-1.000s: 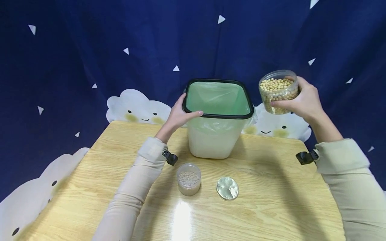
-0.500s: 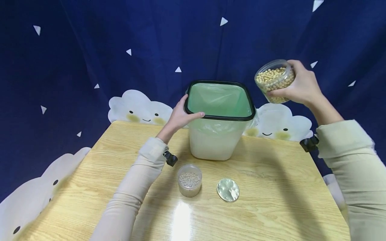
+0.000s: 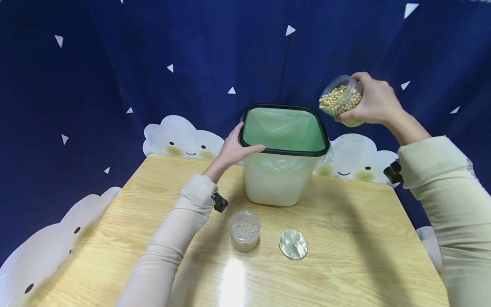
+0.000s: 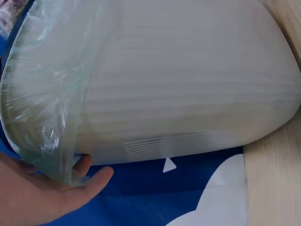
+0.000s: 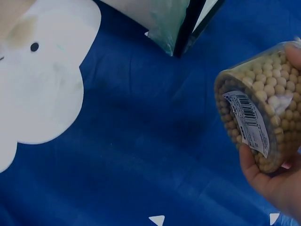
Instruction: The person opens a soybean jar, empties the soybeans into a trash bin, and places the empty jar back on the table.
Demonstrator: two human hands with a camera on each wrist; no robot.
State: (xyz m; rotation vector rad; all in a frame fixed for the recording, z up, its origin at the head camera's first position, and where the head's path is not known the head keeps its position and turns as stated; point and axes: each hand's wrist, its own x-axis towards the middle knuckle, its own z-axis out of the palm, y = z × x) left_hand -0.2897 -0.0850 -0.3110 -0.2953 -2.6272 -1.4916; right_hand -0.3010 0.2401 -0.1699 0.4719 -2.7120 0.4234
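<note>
Left hand (image 3: 231, 150) low, right hand (image 3: 374, 103) raised, fingers curled

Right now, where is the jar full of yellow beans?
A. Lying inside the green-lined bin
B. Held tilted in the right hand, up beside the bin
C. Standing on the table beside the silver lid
B: the right hand holds the bean jar tilted, up beside the bin.
</note>
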